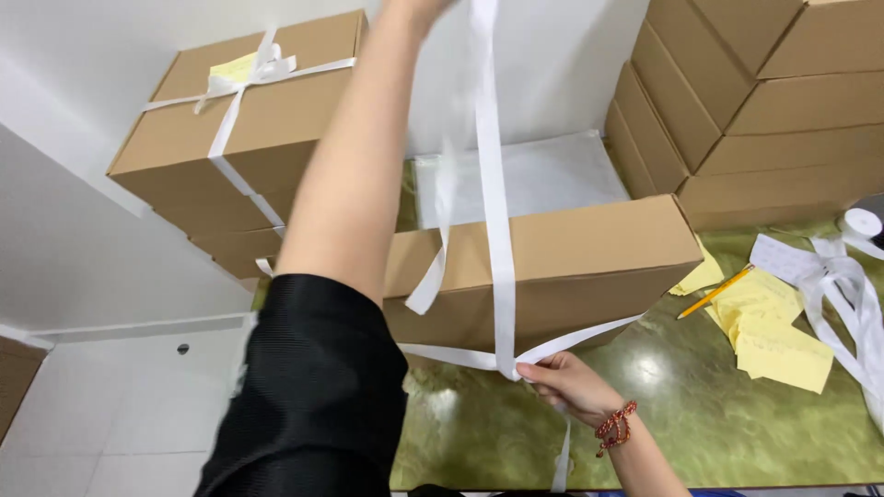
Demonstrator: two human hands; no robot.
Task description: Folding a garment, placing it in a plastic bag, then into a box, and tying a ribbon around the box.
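Observation:
A long brown cardboard box (589,267) lies on a green marbled table (700,414). A white ribbon (497,230) runs up over its near side and out of the top of the picture, with loose tails along the box's bottom edge. My right hand (564,385), with a red bead bracelet on its wrist, pinches the ribbon where the strands cross at the box's lower front edge. My left arm (354,166), in a black sleeve, is raised beside the rising ribbon. Its hand is cut off by the top edge.
At the left stands a stack of boxes (249,120), the top one tied with white ribbon over a yellow note. More boxes (737,110) are stacked at the right. Yellow notes (773,340), a pencil (716,292), a ribbon roll (863,222) and loose ribbon lie at the right.

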